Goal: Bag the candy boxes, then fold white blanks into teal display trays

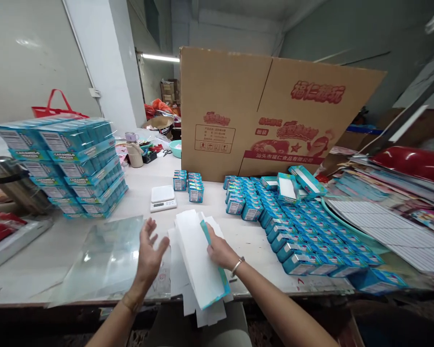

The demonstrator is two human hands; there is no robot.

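Near the table edge, at the clock's hub: your white-and-teal card blank (193,255), white face up and slanting from eleven to five o'clock, lies over loose white cards (211,315); its near end reaches past the edge of the table (240,236).
Right hand: at the blank's two o'clock side, your right hand (220,250) is narrow, pinching the blank along its teal strip (205,232).
Left hand: at nine o'clock, your left hand (150,250) is wide, fingers spread, holding nothing, just beside the cards.
Card handling: the blank looks thin and likely to buckle, so spread the right fingers along the teal strip to make any bend follow one line; a flat left palm on the far side would stop it twisting.
Loose cards: their uneven edges could catch or slide under pressure, so squaring them and drawing them back from the edge should give firmer backing.
Clear plastic sheets: at nine o'clock, these sheets (104,255) lie flat beyond your left hand; a dragging forearm may shift them.
Digital scale: at eleven o'clock, the scale (162,193) stands apart from the cards.
Teal boxes: between two and three o'clock, rows of teal boxes (300,262) stand near your right forearm; a low elbow could nudge them.
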